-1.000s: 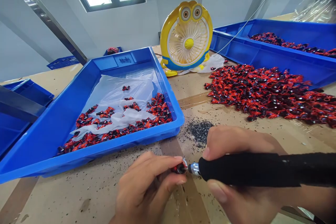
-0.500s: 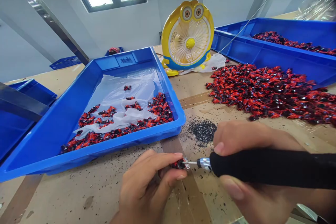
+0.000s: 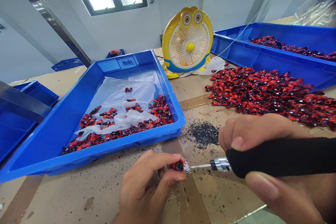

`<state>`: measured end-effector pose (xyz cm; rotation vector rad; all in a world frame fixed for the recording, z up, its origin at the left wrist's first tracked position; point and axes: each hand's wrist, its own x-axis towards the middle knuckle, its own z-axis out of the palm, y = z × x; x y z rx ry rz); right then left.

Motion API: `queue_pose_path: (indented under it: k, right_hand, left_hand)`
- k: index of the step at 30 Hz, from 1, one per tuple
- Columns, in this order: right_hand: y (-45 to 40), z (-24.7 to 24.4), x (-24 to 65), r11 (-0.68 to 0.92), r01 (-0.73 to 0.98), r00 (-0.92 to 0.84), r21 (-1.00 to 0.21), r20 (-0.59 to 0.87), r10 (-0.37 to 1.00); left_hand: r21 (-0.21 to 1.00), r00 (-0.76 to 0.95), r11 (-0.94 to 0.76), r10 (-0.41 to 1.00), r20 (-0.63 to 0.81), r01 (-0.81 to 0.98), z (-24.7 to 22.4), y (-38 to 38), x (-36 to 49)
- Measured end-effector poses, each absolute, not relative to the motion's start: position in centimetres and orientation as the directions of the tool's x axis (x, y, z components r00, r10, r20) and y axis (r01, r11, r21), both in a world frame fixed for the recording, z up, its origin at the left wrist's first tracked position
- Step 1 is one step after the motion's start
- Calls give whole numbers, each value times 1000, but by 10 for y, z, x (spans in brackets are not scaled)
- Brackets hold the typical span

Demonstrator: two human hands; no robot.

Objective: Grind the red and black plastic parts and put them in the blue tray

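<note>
Between thumb and index finger, my left hand [image 3: 149, 182] pinches a small red-and-black part [image 3: 179, 165] with a shiny silvery end facing right. My right hand [image 3: 265, 136] is wrapped round a black electric screwdriver [image 3: 278, 157] with a silver chuck and a thin bit [image 3: 201, 166]. The bit points left, its tip just right of the part's silvery end; I cannot tell whether they touch. Behind the screwdriver's tip lies a patch of black shavings [image 3: 204, 133] on the cardboard-covered table [image 3: 105, 196].
A blue tray [image 3: 181, 117] at left holds a white sheet and many similar parts. At right lies a large pile of parts [image 3: 262, 91], with more blue trays [image 3: 278, 53] behind. A yellow fan [image 3: 190, 47] stands at the back. A metal post [image 3: 52, 21] slants at left.
My right hand has drawn the screwdriver to the right, so its bit has come out of the part's middle. The left hand stays in place, with the part slightly turned.
</note>
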<state>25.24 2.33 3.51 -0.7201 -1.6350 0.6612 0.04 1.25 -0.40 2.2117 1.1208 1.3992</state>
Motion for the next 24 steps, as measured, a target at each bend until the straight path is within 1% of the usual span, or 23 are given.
queue_pose_path:
  k: [3,5,9,13,18,24]
  right_hand:
    - [22,31,252,637,76,-170,-767,619,766]
    - [20,28,248,655,77,-135,-752,643,754]
    - [15,22,232,672,101,-72,-734,668,741]
    - [16,15,222,699,96,-23,-709,700,714]
    - [28,10,225,805,43,-147,-591,794,590]
    - [34,10,227,797,17,-126,-603,790,600]
  left_hand:
    - [604,213,-621,764,610,499,-6,10,-3]
    - [612,186,-589,783,593,528,-8,9,-6]
    - [640,83,-549,790,608,538,-13,8,-8]
    - [649,61,-545,788,612,530,-14,8,-4]
    - [648,41,-567,768,639,508,-9,10,2]
    - [623,36,-553,763,645,553,-3,13,5]
